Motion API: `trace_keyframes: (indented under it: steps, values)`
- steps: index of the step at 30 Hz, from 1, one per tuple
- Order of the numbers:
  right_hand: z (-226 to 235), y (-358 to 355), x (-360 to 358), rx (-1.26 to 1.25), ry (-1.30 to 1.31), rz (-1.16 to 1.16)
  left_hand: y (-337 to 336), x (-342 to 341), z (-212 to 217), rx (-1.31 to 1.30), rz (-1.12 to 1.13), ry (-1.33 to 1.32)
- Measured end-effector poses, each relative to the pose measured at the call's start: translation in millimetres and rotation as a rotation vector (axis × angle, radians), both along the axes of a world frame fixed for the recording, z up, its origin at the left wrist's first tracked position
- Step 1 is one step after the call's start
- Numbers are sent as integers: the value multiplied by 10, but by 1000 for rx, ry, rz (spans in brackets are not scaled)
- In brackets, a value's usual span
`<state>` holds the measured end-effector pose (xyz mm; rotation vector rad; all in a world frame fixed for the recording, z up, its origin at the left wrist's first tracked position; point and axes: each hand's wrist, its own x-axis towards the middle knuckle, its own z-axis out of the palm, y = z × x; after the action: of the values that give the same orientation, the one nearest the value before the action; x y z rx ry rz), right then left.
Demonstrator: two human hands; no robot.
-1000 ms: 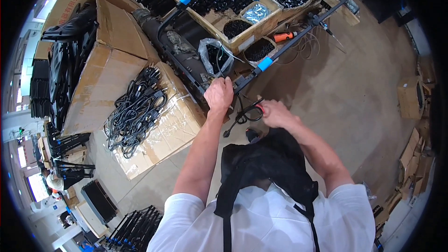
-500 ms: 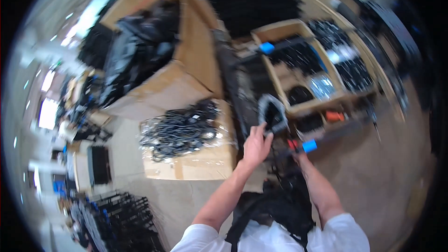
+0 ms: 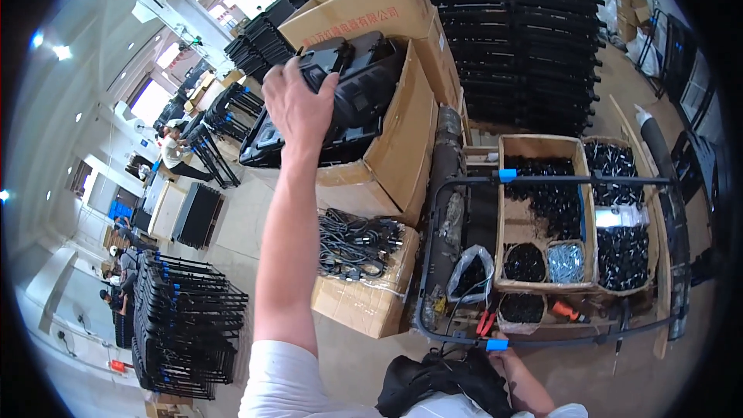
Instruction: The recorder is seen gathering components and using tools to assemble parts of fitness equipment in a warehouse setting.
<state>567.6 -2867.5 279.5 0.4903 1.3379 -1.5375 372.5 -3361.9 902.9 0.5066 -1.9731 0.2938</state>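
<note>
My left hand (image 3: 298, 112) reaches up over a large open carton (image 3: 402, 135), its thumb and fingers spread. Below its fingertips lie black moulded plastic parts (image 3: 360, 97) heaped in the carton; whether the fingers touch one I cannot tell. Low in the view, my right hand (image 3: 505, 358) is at the near bar of a black tubular frame (image 3: 557, 340), beside a blue tape band (image 3: 497, 345). Its fingers appear closed round the bar, partly hidden by it. Red-handled pliers (image 3: 485, 323) lie just beyond this hand.
Bundled black cables (image 3: 360, 248) lie on a closed carton (image 3: 356, 310). Inside the frame's outline stand cardboard trays (image 3: 503, 209) of small black parts and screws, a bag-lined container (image 3: 470, 275) and an orange tool (image 3: 569, 310). Stacked black frames (image 3: 518, 46) rise behind. People (image 3: 174, 151) work far left.
My left hand has moved from beside the bag-lined container up and left to the large carton. The right hand stays at the frame's near bar. The view has swung round.
</note>
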Motion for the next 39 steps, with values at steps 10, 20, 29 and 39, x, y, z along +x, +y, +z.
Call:
trace_keyframes:
  steps: [10,20,29,39]
  values:
    - [1735,1024,-102,455,490,318,-320,-590,522,379,188,-408]
    - [3626,989,-778,205,820,498,-55,28,1720,56,-208,166]
    - [5746,-645,-1999,687,2379,-14,1397,922,1677,204,-723,-112]
    - [3757,-1431,-1089,-119,964,20,678,697,-258,453,-1009,37]
